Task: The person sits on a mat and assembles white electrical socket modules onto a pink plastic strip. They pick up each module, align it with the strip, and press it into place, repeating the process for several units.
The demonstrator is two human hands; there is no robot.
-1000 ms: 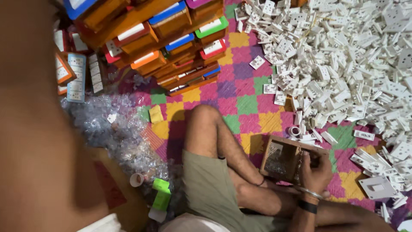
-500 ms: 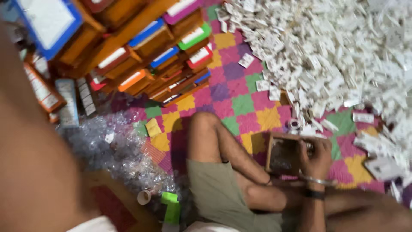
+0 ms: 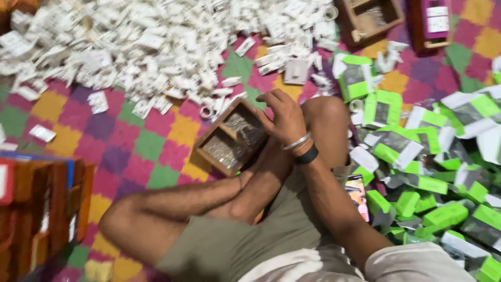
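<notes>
The fingers (image 3: 271, 102) of the right hand (image 3: 284, 117) are bent and loosely spread, their tips resting on the far rim of a small wooden box (image 3: 229, 138); whether they pinch anything out of it cannot be told. The box is shallow and open-topped, split into two compartments, each filled with small grey metallic pieces too fine to make out. It lies tilted on the chequered mat (image 3: 156, 141), just in front of the person's crossed legs, touching the foot tucked beneath the wrist. A metal bangle (image 3: 296, 142) and a dark band (image 3: 308, 155) circle the right wrist, and the forearm runs back toward the lower right. The left hand does not show in this view. Beyond the box, a broad heap of small white plastic parts (image 3: 156, 47) covers the upper left of the mat, with a few strays reaching almost to the box's corner. To the right of the knee lies a spread of green-and-white packets (image 3: 417, 156), some overlapping. At the top right stands a second open wooden box (image 3: 370, 18), and beside it a pink-labelled carton (image 3: 433, 21). A stack of orange-brown cartons (image 3: 47, 209) sits at the lower left edge.
</notes>
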